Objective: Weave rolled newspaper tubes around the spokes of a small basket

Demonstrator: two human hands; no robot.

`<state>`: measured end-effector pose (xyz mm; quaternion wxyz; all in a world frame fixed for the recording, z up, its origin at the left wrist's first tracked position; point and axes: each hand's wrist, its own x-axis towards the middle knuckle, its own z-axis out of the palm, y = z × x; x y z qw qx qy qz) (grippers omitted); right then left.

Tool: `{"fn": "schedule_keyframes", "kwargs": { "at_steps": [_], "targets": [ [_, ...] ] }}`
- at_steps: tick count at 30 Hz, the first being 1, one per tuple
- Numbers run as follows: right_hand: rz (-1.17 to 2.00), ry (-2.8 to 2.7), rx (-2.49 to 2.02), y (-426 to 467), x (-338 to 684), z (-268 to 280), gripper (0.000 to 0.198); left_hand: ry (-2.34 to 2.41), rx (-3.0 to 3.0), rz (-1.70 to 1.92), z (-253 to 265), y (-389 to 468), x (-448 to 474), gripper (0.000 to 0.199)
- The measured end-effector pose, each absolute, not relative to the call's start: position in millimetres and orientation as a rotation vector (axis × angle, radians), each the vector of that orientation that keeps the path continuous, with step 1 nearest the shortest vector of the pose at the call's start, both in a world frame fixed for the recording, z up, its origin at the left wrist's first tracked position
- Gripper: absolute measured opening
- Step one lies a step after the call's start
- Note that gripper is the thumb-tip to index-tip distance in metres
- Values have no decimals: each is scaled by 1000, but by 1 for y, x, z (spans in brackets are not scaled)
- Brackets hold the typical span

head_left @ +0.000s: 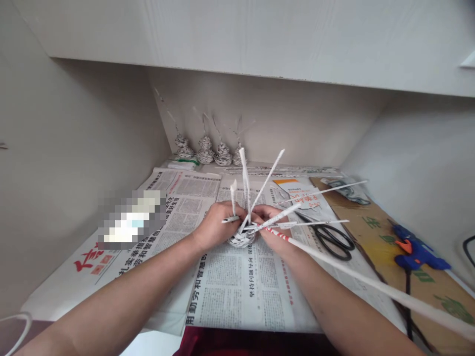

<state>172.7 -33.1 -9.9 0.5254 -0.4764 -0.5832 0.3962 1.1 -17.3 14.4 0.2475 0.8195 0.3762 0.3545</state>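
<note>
Between my hands sits a small round woven basket (243, 238) made of rolled newspaper, with several paper tubes fanning up and out of it. My left hand (218, 222) is closed around its left side, near a short folded tube end. At the right side my right hand (272, 221) is closed too, its fingers partly hidden behind the tubes. One long white paper tube (345, 269) with a red-patterned end runs from the weave over my right forearm to the lower right. Which tube each hand pinches cannot be made out.
Newspaper sheets (237, 291) cover the table. Several gourd-shaped woven pieces (205, 151) stand at the back left. Thin paper tubes (282, 171) lie along the back. Black-handled scissors (332, 241) and a blue glue gun (415, 247) on cardboard (426, 291) lie to the right.
</note>
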Motion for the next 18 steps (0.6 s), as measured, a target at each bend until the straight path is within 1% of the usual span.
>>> {"fn": "schedule_keyframes", "kwargs": {
  "at_steps": [4, 10, 15, 18],
  "targets": [
    [992, -1388, -1121, -34, 172, -7, 19, 1048, 2264, 912, 14, -17, 0, 21],
    [1004, -1365, -1106, -34, 172, -4, 18, 1339, 2137, 960, 17, -21, 4, 6],
    [1103, -1399, -1024, -33, 173, -5, 18, 1359, 2103, 1007, 19, -19, 5, 20],
    [1173, -1375, -1000, -36, 171, -2, 18, 1333, 2145, 951, 17, -17, 4, 12]
  ]
}}
